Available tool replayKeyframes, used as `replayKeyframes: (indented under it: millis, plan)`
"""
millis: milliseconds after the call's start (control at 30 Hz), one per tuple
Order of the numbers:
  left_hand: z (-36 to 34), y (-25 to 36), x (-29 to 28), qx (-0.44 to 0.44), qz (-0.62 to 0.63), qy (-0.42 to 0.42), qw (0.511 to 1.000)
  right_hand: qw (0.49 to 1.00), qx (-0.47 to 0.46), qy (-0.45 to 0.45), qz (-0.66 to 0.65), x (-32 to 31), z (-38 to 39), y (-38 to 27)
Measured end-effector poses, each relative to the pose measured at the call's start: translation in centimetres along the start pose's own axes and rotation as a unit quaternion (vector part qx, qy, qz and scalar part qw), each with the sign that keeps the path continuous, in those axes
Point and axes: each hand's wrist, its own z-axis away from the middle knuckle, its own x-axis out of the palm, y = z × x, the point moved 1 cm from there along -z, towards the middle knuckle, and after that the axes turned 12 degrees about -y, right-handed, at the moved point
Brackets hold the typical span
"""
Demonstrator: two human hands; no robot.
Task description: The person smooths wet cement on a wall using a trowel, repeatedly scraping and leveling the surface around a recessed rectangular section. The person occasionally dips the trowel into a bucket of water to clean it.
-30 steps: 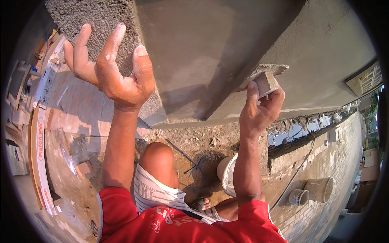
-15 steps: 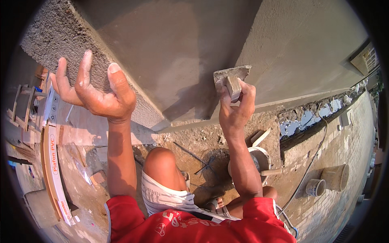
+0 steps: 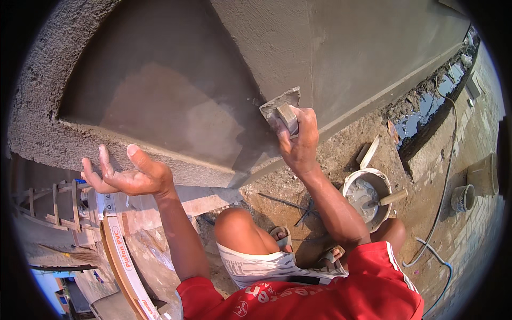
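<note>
My right hand (image 3: 301,141) grips the block handle of a small, mortar-caked plastering float (image 3: 292,97). Its plate lies against the grey plastered wall (image 3: 176,112), by the lower right edge of the recessed dark panel. Fingers spread and palm turned up, my left hand (image 3: 136,178) is empty in front of the rough ledge (image 3: 176,160) along the panel's bottom. Pale plaster dust coats the fingertips of both hands. Below my right forearm stands a round bucket (image 3: 369,172) of wet grey mix, with a trowel (image 3: 393,197) resting in it by its wooden handle.
A long white-and-orange carton (image 3: 125,256) lies at the left, near a wooden ladder-like frame (image 3: 53,205). On the right are a small pail (image 3: 463,198), a larger bucket (image 3: 482,173) and a hose (image 3: 445,138). A water-filled trench (image 3: 421,117) runs along the wall's foot.
The view has turned, so the wall and bucket sit differently in it. My left hand is lower relative to the ledge. The float stays in my right hand, near the panel's edge.
</note>
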Motion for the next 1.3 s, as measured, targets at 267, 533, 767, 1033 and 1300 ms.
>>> replayKeyframes:
  millis: [267,533,767,1033,1300]
  plan:
    - [-0.2,0.7,-1.3,-0.016,-0.141,-0.065,0.988,0.936,0.265,0.100,-0.209,-4.9,6.9,4.7]
    - [-0.3,0.7,-1.1,-0.010,-0.140,-0.066,0.988,0.821,0.313,0.028,-0.476,-5.5,10.4,-0.2]
    - [5.6,9.7,0.1,0.068,-0.085,-0.362,0.926,0.820,0.326,0.045,-0.469,-8.4,12.2,0.0]
    - [7.3,8.3,6.0,0.197,-0.180,-0.434,0.861,0.831,0.315,0.087,-0.450,-11.1,12.3,-0.2]
    - [11.6,14.3,0.1,0.239,-0.020,-0.823,0.516,0.814,0.336,0.039,-0.473,-10.4,13.3,0.9]
